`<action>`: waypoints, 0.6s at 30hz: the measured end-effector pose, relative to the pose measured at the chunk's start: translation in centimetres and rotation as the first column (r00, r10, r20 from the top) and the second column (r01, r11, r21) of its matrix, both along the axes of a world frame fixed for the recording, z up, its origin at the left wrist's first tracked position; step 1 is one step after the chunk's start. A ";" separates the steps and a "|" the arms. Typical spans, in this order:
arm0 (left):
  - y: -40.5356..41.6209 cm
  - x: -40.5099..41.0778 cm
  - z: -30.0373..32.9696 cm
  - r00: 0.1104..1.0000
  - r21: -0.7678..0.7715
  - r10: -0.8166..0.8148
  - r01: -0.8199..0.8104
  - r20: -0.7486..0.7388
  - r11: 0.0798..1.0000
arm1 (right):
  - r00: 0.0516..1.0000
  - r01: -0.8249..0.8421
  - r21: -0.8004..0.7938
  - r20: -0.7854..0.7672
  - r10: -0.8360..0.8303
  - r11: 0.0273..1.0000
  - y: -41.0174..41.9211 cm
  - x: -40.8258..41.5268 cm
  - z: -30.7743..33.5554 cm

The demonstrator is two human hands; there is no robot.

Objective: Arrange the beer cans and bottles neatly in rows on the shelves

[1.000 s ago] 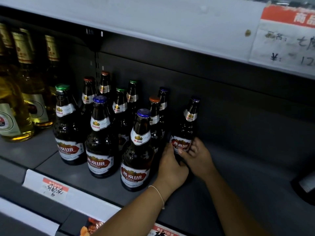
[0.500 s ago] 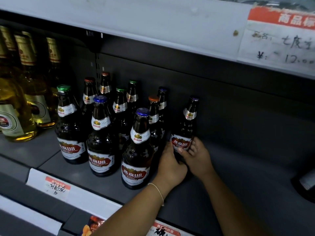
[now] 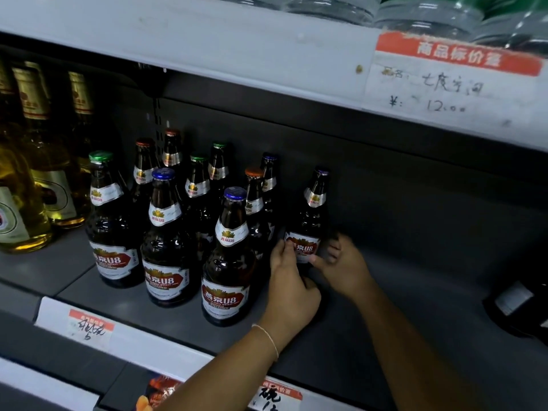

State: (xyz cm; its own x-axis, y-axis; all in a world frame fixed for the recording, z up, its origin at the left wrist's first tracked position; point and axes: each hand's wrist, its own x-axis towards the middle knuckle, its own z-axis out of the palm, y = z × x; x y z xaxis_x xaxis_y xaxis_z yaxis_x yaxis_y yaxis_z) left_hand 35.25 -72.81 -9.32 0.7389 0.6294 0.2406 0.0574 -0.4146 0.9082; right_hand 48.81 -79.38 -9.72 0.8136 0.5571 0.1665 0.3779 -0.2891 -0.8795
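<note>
Both hands still hold the rightmost dark bottle (image 3: 310, 221) by its base: left hand (image 3: 292, 287) unmoved, right hand (image 3: 344, 268) fingers now spread slightly looser

Bare forearms; thin white bracelet (image 3: 268, 336) on left wrist.

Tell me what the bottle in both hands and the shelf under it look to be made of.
The bottle looks like dark brown glass, glossy with highlights, under a paper-like label and a probably metal cap. The shelf looks like grey painted metal, matte, though laminate is possible.
</note>
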 end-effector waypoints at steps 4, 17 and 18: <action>-1.2 -0.4 0.8 0.994 0.109 -0.069 0.060 0.080 0.992 | 0.988 0.146 0.010 0.047 -0.146 0.989 -3.3 0.5 1.8; -12.7 5.4 5.8 0.880 0.326 -0.370 0.270 0.298 0.906 | 0.767 0.527 0.256 0.267 -0.583 0.811 -20.6 0.7 5.8; -13.8 6.0 6.1 0.876 0.321 -0.389 0.295 0.285 0.900 | 0.750 0.549 0.262 0.265 -0.606 0.794 -21.9 0.9 6.0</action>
State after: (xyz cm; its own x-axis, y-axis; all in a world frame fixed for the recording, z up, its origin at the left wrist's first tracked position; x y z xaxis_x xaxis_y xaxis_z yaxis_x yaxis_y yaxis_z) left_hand 41.29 -86.65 -3.21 0.7412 0.2314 0.6301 -0.4188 -0.5742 0.7035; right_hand 49.71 -101.30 -3.73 0.8548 -0.0590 0.5156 0.4492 -0.4133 -0.7920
